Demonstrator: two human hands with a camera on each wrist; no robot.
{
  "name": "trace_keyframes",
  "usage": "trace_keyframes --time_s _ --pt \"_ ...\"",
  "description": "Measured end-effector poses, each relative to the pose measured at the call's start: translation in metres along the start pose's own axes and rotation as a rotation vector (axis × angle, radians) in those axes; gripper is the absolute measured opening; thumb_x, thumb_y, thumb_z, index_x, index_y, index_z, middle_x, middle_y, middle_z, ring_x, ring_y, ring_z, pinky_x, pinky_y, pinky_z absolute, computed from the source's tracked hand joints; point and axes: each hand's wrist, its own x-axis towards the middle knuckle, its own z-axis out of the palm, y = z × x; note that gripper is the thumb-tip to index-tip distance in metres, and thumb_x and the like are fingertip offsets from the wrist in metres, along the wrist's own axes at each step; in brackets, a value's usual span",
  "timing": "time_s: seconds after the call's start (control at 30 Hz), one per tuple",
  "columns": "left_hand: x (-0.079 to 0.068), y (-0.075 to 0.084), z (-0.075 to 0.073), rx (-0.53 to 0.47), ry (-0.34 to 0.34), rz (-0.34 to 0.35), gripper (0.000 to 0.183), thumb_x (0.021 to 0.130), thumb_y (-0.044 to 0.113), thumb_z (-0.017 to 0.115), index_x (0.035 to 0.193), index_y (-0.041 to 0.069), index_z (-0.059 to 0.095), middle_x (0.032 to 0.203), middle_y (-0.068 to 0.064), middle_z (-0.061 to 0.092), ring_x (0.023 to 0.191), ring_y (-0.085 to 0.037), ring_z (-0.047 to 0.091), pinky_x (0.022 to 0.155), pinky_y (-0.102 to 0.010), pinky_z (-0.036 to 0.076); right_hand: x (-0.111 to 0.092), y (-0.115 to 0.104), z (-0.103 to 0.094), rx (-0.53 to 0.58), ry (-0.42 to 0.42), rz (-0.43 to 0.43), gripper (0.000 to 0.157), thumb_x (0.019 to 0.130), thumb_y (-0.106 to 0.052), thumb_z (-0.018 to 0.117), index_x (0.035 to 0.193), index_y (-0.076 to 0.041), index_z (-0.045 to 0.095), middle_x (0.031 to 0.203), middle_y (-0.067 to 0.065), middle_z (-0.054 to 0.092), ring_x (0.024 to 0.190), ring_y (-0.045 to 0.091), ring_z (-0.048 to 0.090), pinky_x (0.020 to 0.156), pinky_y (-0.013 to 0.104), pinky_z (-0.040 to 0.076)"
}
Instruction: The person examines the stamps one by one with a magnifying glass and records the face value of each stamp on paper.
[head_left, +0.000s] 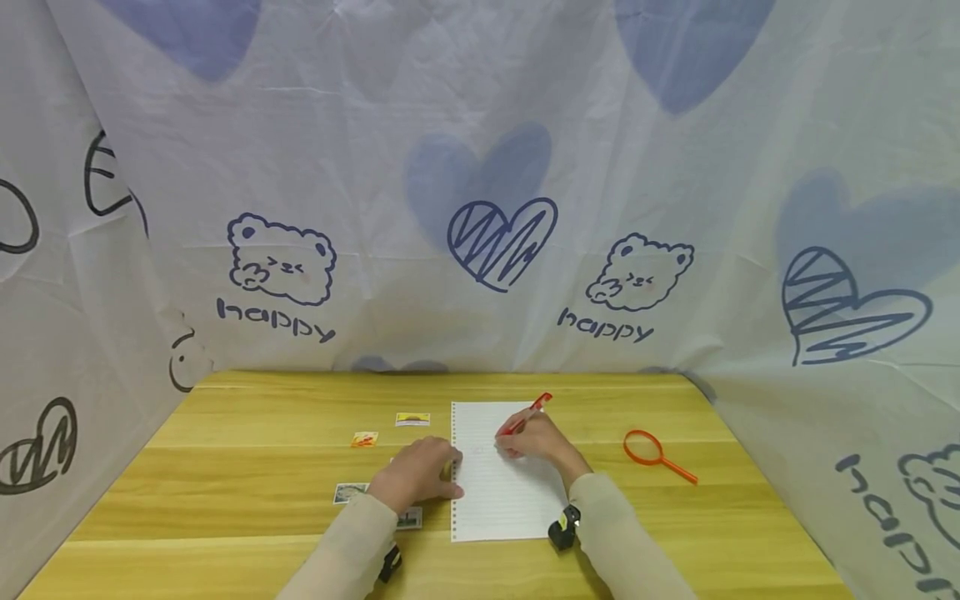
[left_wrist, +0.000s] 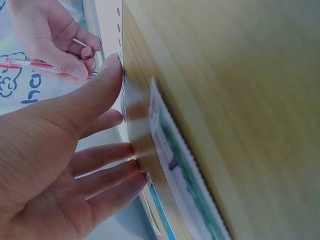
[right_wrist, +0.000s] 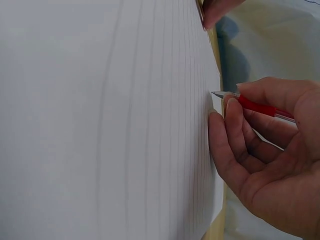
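A lined sheet of loose-leaf paper (head_left: 510, 508) with punched holes down its left edge lies on the table. My right hand (head_left: 538, 437) pinches a red pen (head_left: 541, 401) between thumb and fingers over the sheet's upper half. In the right wrist view the pen's metal tip (right_wrist: 217, 93) is at the paper; whether it touches, I cannot tell. Faint marks, too small to read, show left of the pen. My left hand (head_left: 420, 473) rests at the sheet's left edge, its thumb and fingers extended, holding nothing. A stamp (left_wrist: 182, 172) lies close to it in the left wrist view.
Left of the sheet are several stamps, among them a yellow one (head_left: 412, 419), an orange one (head_left: 364, 439) and a grey one (head_left: 348, 493). An orange magnifying glass (head_left: 662, 459) lies to the right. A printed cloth (head_left: 375, 167) hangs behind the wooden table (head_left: 247, 467).
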Motion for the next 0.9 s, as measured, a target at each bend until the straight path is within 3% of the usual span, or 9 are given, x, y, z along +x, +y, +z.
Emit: trace_keyframes --time_s 0.3,0.9 --pt "0.0011 -0.0016 0.0007 -0.004 0.001 -0.003 0.054 0.083 0.035 0.086 0.125 0.006 0.071 0.127 -0.012 0.072 0.116 -0.031 0.067 0.102 -0.048 0.055 -0.0023 0.0021 -0.0031 -0.004 -0.054 -0.105 0.009 0.085 -0.01 0.079 0.09 -0.001 0.077 0.073 0.002 0.074 0.064 0.008 0.062 0.062 0.023 0.053" --pt "0.0015 -0.0022 0.0032 -0.027 -0.005 -0.01 0.053 0.084 0.035 0.085 0.126 0.006 0.071 0.128 -0.011 0.071 0.118 -0.03 0.066 0.105 -0.048 0.053 -0.0037 0.0028 -0.0048 -0.039 -0.043 -0.098 0.007 0.085 -0.01 0.079 0.088 -0.004 0.077 0.07 -0.001 0.07 0.064 0.009 0.059 0.062 0.022 0.048"
